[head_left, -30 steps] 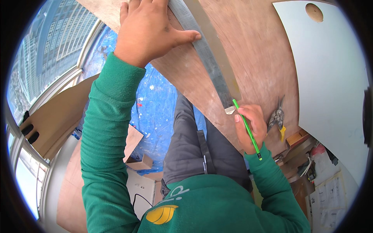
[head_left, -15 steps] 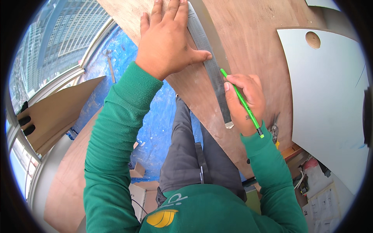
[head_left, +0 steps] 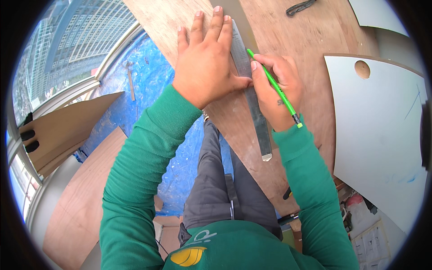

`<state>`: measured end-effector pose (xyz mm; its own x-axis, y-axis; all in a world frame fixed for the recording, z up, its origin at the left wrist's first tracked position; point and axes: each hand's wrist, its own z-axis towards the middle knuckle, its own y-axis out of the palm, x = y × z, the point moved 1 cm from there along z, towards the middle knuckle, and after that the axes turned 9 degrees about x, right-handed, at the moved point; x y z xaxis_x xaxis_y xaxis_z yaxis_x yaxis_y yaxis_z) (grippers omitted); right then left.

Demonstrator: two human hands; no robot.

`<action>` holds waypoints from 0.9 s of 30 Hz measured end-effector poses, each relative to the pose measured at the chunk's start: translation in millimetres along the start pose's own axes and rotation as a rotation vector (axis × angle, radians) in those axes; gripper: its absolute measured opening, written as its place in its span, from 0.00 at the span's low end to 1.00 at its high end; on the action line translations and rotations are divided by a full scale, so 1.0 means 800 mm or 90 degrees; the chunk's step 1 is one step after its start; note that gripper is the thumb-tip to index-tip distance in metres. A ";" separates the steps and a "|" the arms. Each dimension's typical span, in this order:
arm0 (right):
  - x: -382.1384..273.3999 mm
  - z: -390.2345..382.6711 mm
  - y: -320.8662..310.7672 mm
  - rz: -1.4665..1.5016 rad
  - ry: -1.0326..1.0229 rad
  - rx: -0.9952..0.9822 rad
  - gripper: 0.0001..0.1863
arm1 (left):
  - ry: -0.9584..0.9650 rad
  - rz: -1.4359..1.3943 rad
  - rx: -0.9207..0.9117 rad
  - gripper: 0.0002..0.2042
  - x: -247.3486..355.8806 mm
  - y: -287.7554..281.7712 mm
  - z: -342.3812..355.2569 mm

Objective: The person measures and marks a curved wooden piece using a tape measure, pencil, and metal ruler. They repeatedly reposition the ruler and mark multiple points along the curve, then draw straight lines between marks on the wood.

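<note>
My left hand lies palm down with fingers spread, pressing on a long metal ruler and the plywood sheet beneath it. Its thumb reaches across the ruler. Between the thumb and fingers of my right hand is a bright green pencil. The pencil's eraser end points back toward me, while its far end is close to the ruler's right edge. A grey strip shows beside the ruler's far part. The ruler's near end sticks out toward me, untouched.
A white panel with a round hole stands at the right. A dark looped object lies on the far plywood. Blue sheeting covers the floor at left, near cardboard, another wood panel and a window.
My right hand has moved the pencil farther away along the ruler's edge, closer to the left thumb. My left hand stays flat on the ruler. The whole view has shifted slightly.
</note>
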<state>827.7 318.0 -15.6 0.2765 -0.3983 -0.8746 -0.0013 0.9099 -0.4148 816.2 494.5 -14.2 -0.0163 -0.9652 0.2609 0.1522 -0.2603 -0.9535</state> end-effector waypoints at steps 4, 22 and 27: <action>0.003 0.008 0.007 0.004 -0.019 0.009 0.08 | 0.002 0.009 -0.001 0.58 0.000 0.000 0.000; -0.002 0.008 0.002 -0.007 0.008 0.003 0.07 | -0.003 -0.015 0.002 0.59 -0.002 0.002 -0.001; 0.004 0.016 0.010 0.022 0.011 0.013 0.07 | 0.024 0.006 0.026 0.54 -0.001 -0.002 -0.001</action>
<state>841.2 325.3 -18.6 0.2594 -0.3681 -0.8929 0.0093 0.9254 -0.3788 815.5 495.5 -13.0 -0.0525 -0.9680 0.2456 0.1929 -0.2511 -0.9485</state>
